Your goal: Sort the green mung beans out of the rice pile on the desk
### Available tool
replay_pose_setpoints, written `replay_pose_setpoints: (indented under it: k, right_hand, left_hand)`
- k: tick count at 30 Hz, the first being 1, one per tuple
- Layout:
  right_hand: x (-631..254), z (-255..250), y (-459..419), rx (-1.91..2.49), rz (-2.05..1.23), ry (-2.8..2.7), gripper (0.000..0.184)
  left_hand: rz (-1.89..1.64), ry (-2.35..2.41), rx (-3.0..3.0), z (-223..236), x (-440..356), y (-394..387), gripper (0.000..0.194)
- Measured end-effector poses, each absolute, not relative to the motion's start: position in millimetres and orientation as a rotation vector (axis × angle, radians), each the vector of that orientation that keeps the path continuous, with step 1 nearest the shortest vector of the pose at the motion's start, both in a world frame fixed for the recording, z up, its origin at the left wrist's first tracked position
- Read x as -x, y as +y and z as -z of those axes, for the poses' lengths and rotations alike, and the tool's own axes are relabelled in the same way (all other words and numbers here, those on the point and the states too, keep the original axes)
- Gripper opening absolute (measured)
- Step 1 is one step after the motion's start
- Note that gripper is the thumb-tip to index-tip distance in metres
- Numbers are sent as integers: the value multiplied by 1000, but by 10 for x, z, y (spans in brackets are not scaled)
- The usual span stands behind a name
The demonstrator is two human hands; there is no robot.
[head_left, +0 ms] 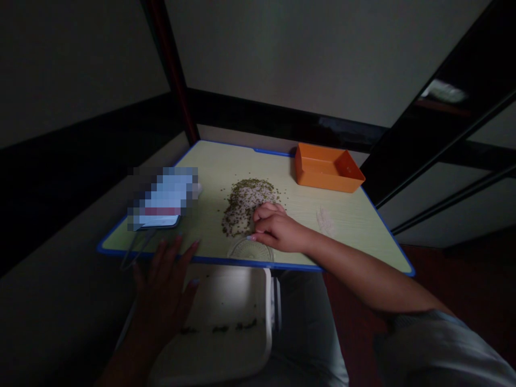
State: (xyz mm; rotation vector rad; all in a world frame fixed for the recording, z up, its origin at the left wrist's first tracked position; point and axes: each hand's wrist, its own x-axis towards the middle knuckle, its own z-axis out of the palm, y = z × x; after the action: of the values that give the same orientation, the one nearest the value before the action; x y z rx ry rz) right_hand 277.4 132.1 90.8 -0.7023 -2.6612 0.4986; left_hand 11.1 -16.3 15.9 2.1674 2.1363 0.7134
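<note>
A mixed pile of small green beans and pale grains point(250, 199) lies spread in the middle of the table point(217, 161). My right hand point(278, 228) rests at its near right edge, fingers curled in and thumb close to them; whatever they hold is hidden. Just under that thumb is a clear ridged round dish point(252, 250), near the table's front edge. In shadow at the lower left, my left hand point(163, 279) is open with fingers spread, holding nothing. It hovers by the front edge, partly over a white tray point(237, 285) that has several dark bits on it.
An orange open box point(328, 172) stands at the back right of the table. A small patch of pale grains point(324, 221) lies right of my hand. A phone point(163, 201) with a blurred screen leans at the left, with a thin cable point(139, 250) nearby.
</note>
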Motion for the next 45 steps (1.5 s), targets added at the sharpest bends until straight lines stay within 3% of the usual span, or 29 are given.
replay_pose_setpoints:
  k: [13, 19, 24, 45]
  right_hand:
    - [-2882, -1021, 1359, 830, -456, -2524, 42]
    - [-3051, -1106, 1463, 1117, -229, -2466, 27]
    - [-3062, -1096, 1499, 1177, -193, -2520, 27]
    - [-2836, -980, 1459, 1035, -452, -2617, 27]
  left_hand:
    - [-726, 2130, -2160, -162, -111, -169, 56]
    - [-695, 2143, -2180, -160, -104, -179, 56]
    - [-668, 2146, -2191, -163, -86, -178, 57]
    - [-639, 2147, -2235, -155, -75, -170, 60]
